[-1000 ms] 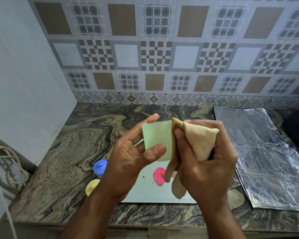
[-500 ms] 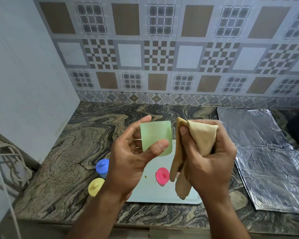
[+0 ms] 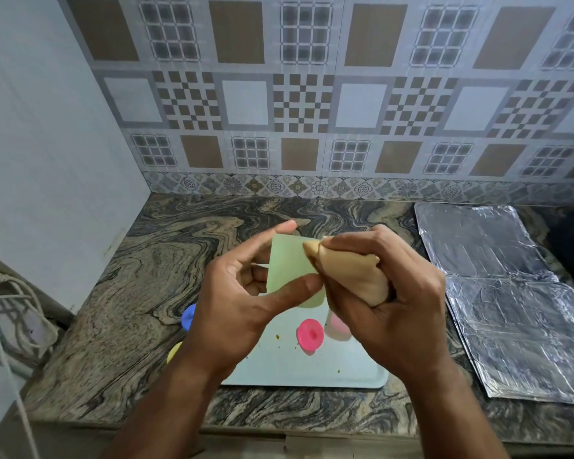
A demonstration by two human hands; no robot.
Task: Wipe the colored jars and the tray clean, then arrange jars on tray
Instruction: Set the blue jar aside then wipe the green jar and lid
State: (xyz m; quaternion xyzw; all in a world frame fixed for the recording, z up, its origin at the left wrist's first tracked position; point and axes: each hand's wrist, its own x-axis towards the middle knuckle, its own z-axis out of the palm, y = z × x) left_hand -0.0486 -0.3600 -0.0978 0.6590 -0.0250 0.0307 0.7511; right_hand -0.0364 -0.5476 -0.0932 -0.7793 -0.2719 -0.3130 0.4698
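- Head view, item one: your left hand [image 3: 242,303] has its grip closed round a pale green jar [image 3: 290,270], thumb across the front and fingers behind, held in the air above the worktop [image 3: 140,270].
- Item two: your right hand [image 3: 388,293] grips a bunched tan cloth [image 3: 348,271], its tip pressed on the jar's upper right edge.
- Item three: white tray [image 3: 342,372] directly below, carrying a pink lid [image 3: 309,335], a pink jar [image 3: 338,326] mostly hidden behind your right hand, and scattered crumbs [image 3: 279,336].
- Item four: blue lid [image 3: 189,317] and yellow lid [image 3: 174,352] on the worktop, just left of the tray.
- Risk: the jar looks smooth and is held only by thumb and fingers; a hard push from the cloth could twist it loose onto the tray.
- Risk: crumbs remain, so jars set down before the tray is wiped would likely pick up dirt again.
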